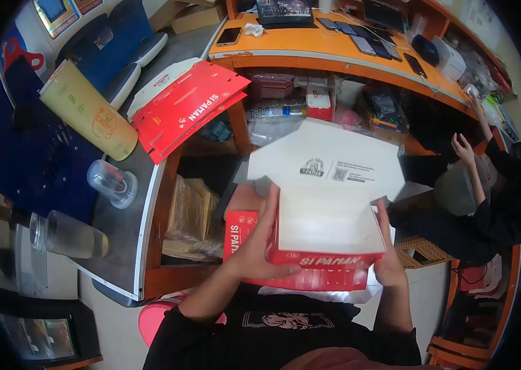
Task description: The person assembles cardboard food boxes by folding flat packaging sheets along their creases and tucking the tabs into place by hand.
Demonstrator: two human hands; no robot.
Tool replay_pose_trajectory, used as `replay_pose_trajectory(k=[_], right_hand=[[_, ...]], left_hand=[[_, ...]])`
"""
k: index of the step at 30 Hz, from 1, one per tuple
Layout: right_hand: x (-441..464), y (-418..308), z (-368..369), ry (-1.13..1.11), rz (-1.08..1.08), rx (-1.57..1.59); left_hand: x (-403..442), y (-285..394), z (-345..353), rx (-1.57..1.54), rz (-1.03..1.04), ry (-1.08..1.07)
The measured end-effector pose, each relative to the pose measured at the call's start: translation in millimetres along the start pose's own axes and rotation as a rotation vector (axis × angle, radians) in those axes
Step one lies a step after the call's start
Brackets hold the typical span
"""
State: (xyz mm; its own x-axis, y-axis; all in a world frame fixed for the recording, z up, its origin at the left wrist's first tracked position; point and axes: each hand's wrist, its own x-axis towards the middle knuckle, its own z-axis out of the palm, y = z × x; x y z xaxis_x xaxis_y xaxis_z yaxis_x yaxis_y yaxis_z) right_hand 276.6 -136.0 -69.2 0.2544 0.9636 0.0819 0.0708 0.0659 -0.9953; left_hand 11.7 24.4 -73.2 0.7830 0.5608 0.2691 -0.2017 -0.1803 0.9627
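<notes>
Two hands on one open box right now, a red one with a white inside. Left hand (259, 248) grips the box's (328, 229) left side, thumb along the front wall with the SI PAMAN print, and the right hand (388, 253) has the right side. It's held up in front of the black shirt (291, 330), lid raised at the far side, black print and a square code on its inner face. More red packaging (234, 237) shows just behind and below it.

Off to the left, the dark worktop (126, 246) has a clear container (75, 234) toward the near end, then a clear plastic cup (112, 184), then a tall yellow-green cylinder (91, 111). Flat red cartons (189, 111) overhang that worktop's right edge.

Another person (488, 216) is over on the right. Farthest back, the orange worktop (309, 46) carries a phone (229, 36) near its left edge, crumpled tissue (254, 29) beside that, and more phones (368, 40) toward the right.
</notes>
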Motion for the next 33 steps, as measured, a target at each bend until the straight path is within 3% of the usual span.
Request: replay_pose_trajectory(k=[3, 4, 6, 7, 8, 12, 15, 19, 25, 31, 33], right_hand=[[-9, -15, -11, 0.281, -0.056, -0.274], [-10, -18, -4, 0.444, -0.252, -0.27], [-16, -56, -19, 0.051, -0.449, -0.592], [-21, -80, -25, -0.154, -0.533, -0.745], [-19, -100, -15, -0.22, -0.476, -0.781], [-31, -91, -18, -0.329, -0.117, -0.518], [-53, -76, -30, -0.068, 0.072, -0.286], [-63, -31, -31, 0.271, 0.019, 0.113], [-85, 33, -33, 0.313, 0.167, 0.26], [-100, 53, -39, 0.257, 0.311, 0.354], [-107, 62, -25, 0.312, 0.356, 0.514]], left_hand=[[16, 19, -11, -0.017, 0.035, -0.022], [20, 23, -15, 0.005, 0.03, -0.058], [34, 28, -16, 0.209, 0.117, -0.139], [55, 35, -6, 0.132, 0.067, -0.286], [66, 29, 1, 0.137, 0.067, -0.279], [104, 11, 28, -0.056, 0.137, -0.311], [122, -13, 43, -0.165, 0.05, -0.29], [146, -68, 59, 0.553, 0.155, -0.173], [173, -78, 70, 0.478, -0.295, -0.788], [182, -106, 81, 0.089, -0.316, -0.867], [183, -107, 83, 0.16, -0.386, -0.883]])
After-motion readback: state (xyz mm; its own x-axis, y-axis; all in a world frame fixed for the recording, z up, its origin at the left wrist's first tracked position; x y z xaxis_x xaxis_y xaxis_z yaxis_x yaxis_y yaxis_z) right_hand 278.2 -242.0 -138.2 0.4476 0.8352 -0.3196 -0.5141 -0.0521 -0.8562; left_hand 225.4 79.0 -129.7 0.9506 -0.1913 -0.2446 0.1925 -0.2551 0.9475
